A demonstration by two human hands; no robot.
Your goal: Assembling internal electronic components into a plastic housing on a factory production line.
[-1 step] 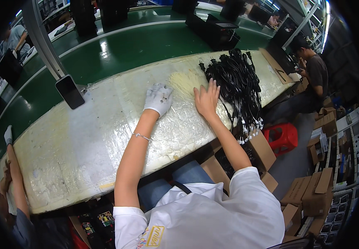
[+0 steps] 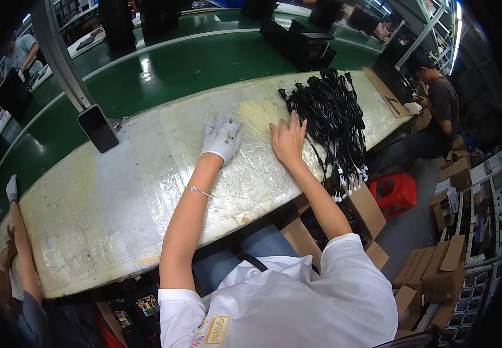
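My left hand [image 2: 222,139], in a white glove with small dark spots, rests on the plastic-covered table [image 2: 129,191]. Its fingers look curled under, and whatever lies beneath them is hidden. Just right of it is a fanned bundle of thin cream strands [image 2: 257,118], which look like cable ties. My bare right hand [image 2: 288,140] lies palm down with fingers apart, at the near right edge of that bundle. Its fingertips come close to a heap of black power cords [image 2: 332,113] with plugs at the far end and white connectors [image 2: 349,188] hanging over the near edge.
A phone [image 2: 98,129] is mounted on a metal post at left. A green conveyor [image 2: 193,58] runs behind the table, carrying black housings [image 2: 297,43]. Cardboard boxes [image 2: 370,209] and a red stool [image 2: 395,191] stand right. Co-workers sit at right [image 2: 442,98] and far left [image 2: 24,249].
My right fingertips have drawn back slightly toward me, beside the cords. My left hand stays in place.
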